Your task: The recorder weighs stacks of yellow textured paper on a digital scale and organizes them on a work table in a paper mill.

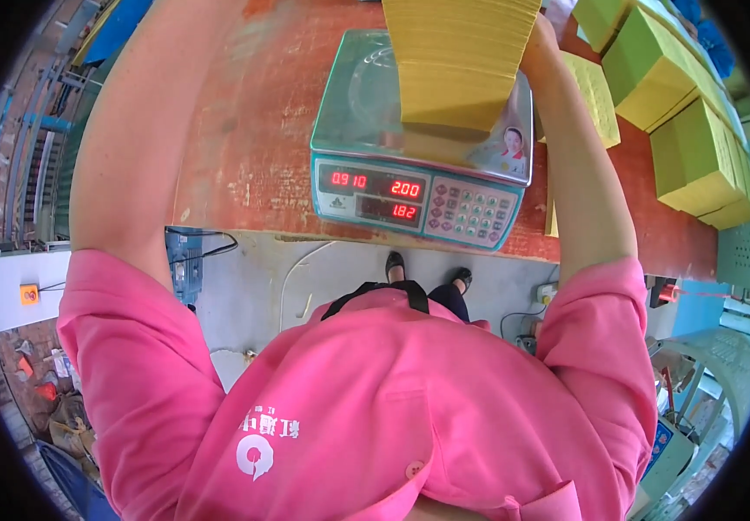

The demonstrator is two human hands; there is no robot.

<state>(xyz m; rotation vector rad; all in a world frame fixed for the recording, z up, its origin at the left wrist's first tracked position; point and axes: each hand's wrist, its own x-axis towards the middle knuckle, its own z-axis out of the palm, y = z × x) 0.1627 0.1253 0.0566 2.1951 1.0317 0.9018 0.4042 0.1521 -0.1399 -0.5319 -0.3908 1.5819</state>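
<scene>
Tall yellow paper stack (463, 74) seemingly rests on teal steel-panned electronic scale (357, 122), red-lit display (370, 195) facing near edge of worn red wooden table (249, 139), probably for easy reading. Right hand (542, 42) at stack's right side, perhaps steadying; grip hidden, can't tell. Left hand out of frame.

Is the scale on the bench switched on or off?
On: the scale has red digits glowing on its front display panel.
</scene>
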